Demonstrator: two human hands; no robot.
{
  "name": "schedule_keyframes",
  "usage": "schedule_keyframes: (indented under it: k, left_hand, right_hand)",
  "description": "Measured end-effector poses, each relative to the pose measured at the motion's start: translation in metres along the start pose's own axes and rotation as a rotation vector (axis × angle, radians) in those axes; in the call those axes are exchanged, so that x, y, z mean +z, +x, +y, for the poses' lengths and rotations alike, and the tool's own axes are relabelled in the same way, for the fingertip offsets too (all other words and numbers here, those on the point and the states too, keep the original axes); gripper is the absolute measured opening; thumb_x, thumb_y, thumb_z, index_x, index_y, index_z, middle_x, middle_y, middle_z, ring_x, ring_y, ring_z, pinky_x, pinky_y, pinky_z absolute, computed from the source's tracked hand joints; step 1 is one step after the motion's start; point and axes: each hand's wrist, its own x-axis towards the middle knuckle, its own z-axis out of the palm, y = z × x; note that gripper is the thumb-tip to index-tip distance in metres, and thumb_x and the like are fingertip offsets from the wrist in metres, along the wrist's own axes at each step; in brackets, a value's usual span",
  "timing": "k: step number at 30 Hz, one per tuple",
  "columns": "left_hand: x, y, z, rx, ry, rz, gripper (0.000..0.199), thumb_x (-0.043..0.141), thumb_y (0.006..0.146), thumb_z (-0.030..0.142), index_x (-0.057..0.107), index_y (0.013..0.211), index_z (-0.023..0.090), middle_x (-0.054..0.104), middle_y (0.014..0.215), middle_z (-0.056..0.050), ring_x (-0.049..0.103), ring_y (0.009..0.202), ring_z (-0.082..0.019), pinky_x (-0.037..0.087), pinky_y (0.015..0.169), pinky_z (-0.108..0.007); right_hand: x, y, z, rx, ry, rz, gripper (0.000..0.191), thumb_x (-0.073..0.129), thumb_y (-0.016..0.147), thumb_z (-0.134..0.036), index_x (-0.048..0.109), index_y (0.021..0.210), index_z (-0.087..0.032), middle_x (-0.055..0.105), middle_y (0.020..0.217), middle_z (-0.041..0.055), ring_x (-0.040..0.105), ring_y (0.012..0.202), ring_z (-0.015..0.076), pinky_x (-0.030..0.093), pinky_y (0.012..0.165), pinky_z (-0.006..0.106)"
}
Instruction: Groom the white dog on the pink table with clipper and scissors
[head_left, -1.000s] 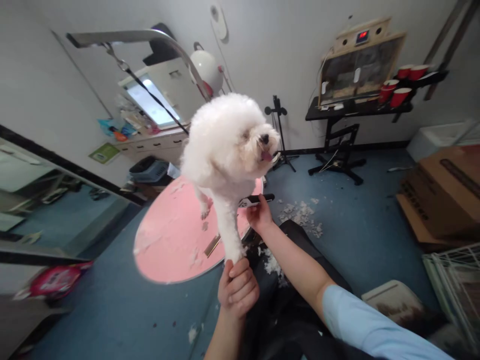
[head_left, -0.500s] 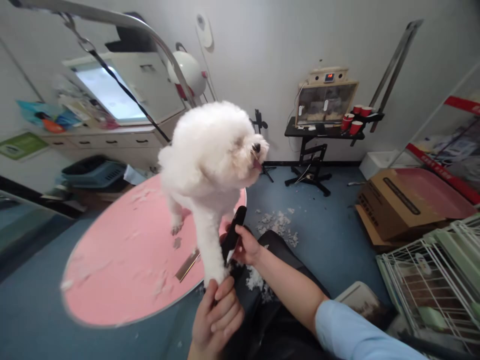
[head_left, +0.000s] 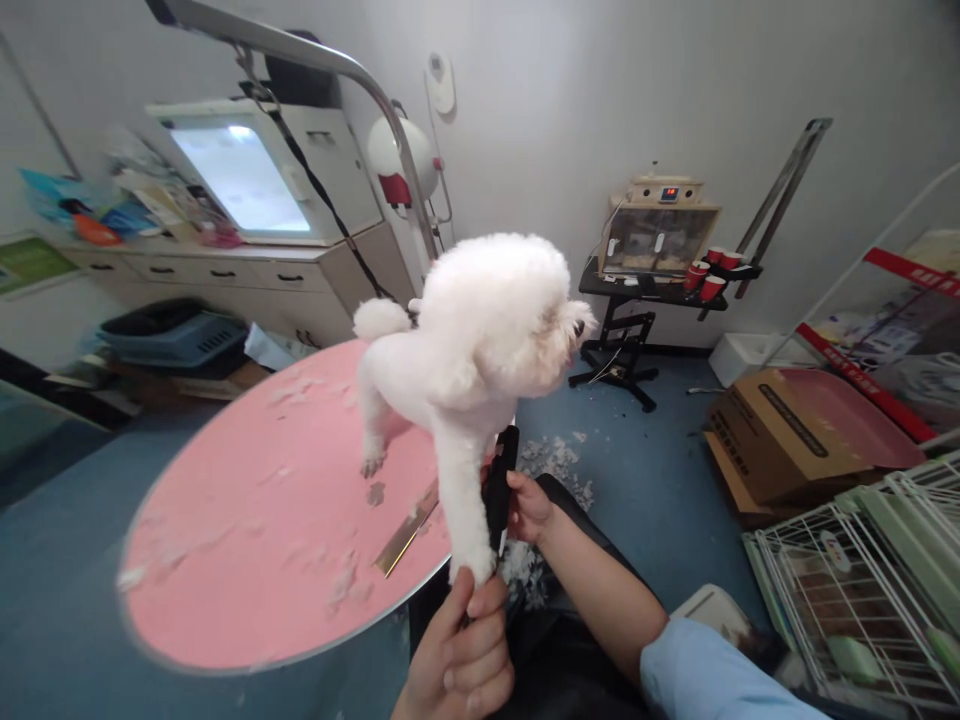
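One white dog [head_left: 469,360] stands on one round pink table [head_left: 247,560], facing right, with one foreleg [head_left: 461,490] stretched out over the table's near edge. Two bare hands are at that leg. The left hand [head_left: 469,650] is curled tightly around the paw [head_left: 474,570], its wrist low in view. The right hand [head_left: 529,508] grips one black clipper [head_left: 504,480], held nearly upright along the leg; whether the clipper touches the fur cannot be told. The right arm [head_left: 607,590], in a light blue sleeve [head_left: 712,670], slants in from the lower right.

One metal comb [head_left: 406,532] lies on the table just left of the dog's foreleg, among scattered tufts [head_left: 349,585]. Right of the dog, clippings [head_left: 559,462] lie on the blue floor [head_left: 637,500].

Behind the dog arches one metal pole [head_left: 405,140] with one black strap [head_left: 322,195]. Beyond, to the dog's left, are one lit cabinet [head_left: 240,180] and one blue carrier [head_left: 176,335]. Well right of the dog, against a pale wall [head_left: 525,120], are one small case [head_left: 660,240] and four red cups [head_left: 711,290]; nearer is one cardboard box [head_left: 772,435].
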Motion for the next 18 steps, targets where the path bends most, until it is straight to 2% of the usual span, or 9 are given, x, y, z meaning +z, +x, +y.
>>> schedule_keyframes:
  k: [2,4,7,11,13,14,16,18]
  left_hand:
    - [0.007,-0.001,0.006,-0.031,-0.035,0.000,0.031,0.049,0.104,0.034,0.042,0.079,0.017,0.029,0.048,0.014,0.015,0.034,-0.001,0.030,0.043,-0.013]
    - [0.014,0.000,0.012,-0.042,-0.065,0.004,0.030,0.047,0.105,0.032,0.043,0.079,0.016,0.030,0.048,0.014,0.016,0.034,-0.001,0.029,0.042,-0.013]
    - [0.022,0.002,0.019,-0.047,-0.071,0.018,0.030,0.046,0.105,0.030,0.042,0.078,0.016,0.031,0.047,0.014,0.017,0.034,-0.001,0.028,0.042,-0.012]
    - [0.025,0.001,0.019,-0.062,0.025,0.034,0.034,0.046,0.104,0.031,0.038,0.074,0.018,0.027,0.045,0.015,0.010,0.031,0.000,0.030,0.041,-0.012]
    - [0.026,-0.001,0.018,-0.031,0.128,0.041,0.037,0.048,0.103,0.033,0.035,0.071,0.019,0.024,0.043,0.015,0.007,0.030,0.000,0.032,0.040,-0.012]
    - [0.027,-0.002,0.017,-0.009,0.189,0.050,0.039,0.050,0.103,0.034,0.034,0.070,0.019,0.023,0.043,0.015,0.005,0.030,0.000,0.033,0.040,-0.012]
    - [0.030,-0.004,0.016,0.028,0.316,0.089,0.044,0.054,0.101,0.037,0.032,0.067,0.019,0.021,0.041,0.015,0.004,0.030,-0.001,0.034,0.041,-0.013]
    - [0.033,-0.004,0.015,0.049,0.415,0.139,0.048,0.056,0.099,0.040,0.030,0.066,0.019,0.020,0.040,0.015,0.003,0.030,-0.001,0.036,0.041,-0.014]
  right_hand:
    - [0.000,0.005,-0.001,0.095,0.054,-0.022,0.026,0.073,0.075,-0.039,0.064,0.088,-0.018,0.071,0.068,-0.0040,0.028,0.031,0.0013,0.024,0.032,0.014]
    - [0.003,0.011,-0.005,0.123,0.078,-0.046,0.023,0.069,0.080,-0.039,0.064,0.087,-0.017,0.071,0.067,-0.0034,0.025,0.031,0.0012,0.025,0.032,0.014]
    - [0.008,0.020,-0.011,0.095,0.044,-0.050,0.023,0.063,0.085,-0.039,0.066,0.091,-0.017,0.071,0.068,-0.0022,0.027,0.031,0.0018,0.023,0.031,0.014]
    - [0.002,0.017,-0.005,-0.007,-0.072,0.021,0.027,0.070,0.078,-0.040,0.065,0.090,-0.017,0.073,0.072,0.0002,0.030,0.032,0.0021,0.020,0.029,0.015]
    - [-0.003,0.004,0.004,-0.141,-0.142,0.108,0.032,0.076,0.073,-0.041,0.064,0.092,-0.017,0.072,0.073,0.0001,0.033,0.033,0.0027,0.029,0.031,0.016]
    - [-0.005,-0.005,0.009,-0.254,-0.175,0.166,0.035,0.078,0.071,-0.040,0.063,0.094,-0.018,0.072,0.074,-0.0003,0.037,0.035,0.0036,0.037,0.035,0.018]
    - [-0.004,-0.020,0.015,-0.567,-0.242,0.284,0.041,0.081,0.071,-0.038,0.060,0.102,-0.022,0.074,0.085,0.0003,0.050,0.043,0.0068,0.052,0.048,0.024]
    - [0.000,-0.027,0.016,-0.902,-0.347,0.362,0.044,0.080,0.075,-0.035,0.056,0.111,-0.025,0.073,0.106,0.0031,0.061,0.056,0.0100,0.059,0.064,0.032]
